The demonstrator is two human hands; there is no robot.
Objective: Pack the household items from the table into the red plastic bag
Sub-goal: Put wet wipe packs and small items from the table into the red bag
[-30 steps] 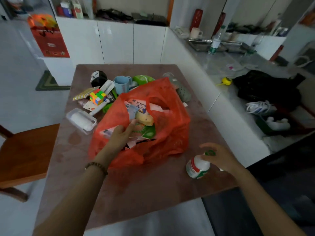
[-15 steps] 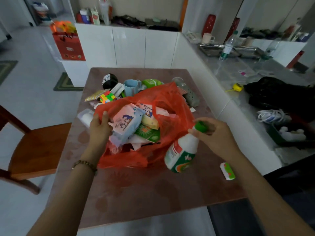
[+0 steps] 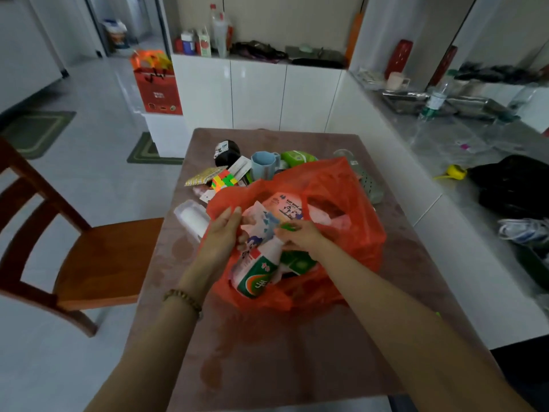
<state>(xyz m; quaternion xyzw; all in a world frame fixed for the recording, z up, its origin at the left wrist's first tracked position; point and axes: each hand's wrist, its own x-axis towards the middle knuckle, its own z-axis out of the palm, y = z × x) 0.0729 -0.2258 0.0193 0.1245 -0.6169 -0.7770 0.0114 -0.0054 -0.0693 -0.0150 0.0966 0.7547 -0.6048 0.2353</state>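
Note:
The red plastic bag lies open on the brown table, holding several packs. My right hand grips the green cap of a white and green bottle, whose body lies tilted inside the bag's mouth. My left hand holds the bag's left rim, fingers against a wipes pack. Behind the bag sit a blue cup, a colour cube, a black round object, a green pack and a white box.
A wooden chair stands at the table's left. White cabinets line the back, with a red paper bag beside them. A grey counter on the right carries a black bag, a yellow tape measure and a water bottle.
My right hand lifted the bottle from the table's right side and brought it left into the bag's mouth. My left hand moved from inside the bag to its left rim.

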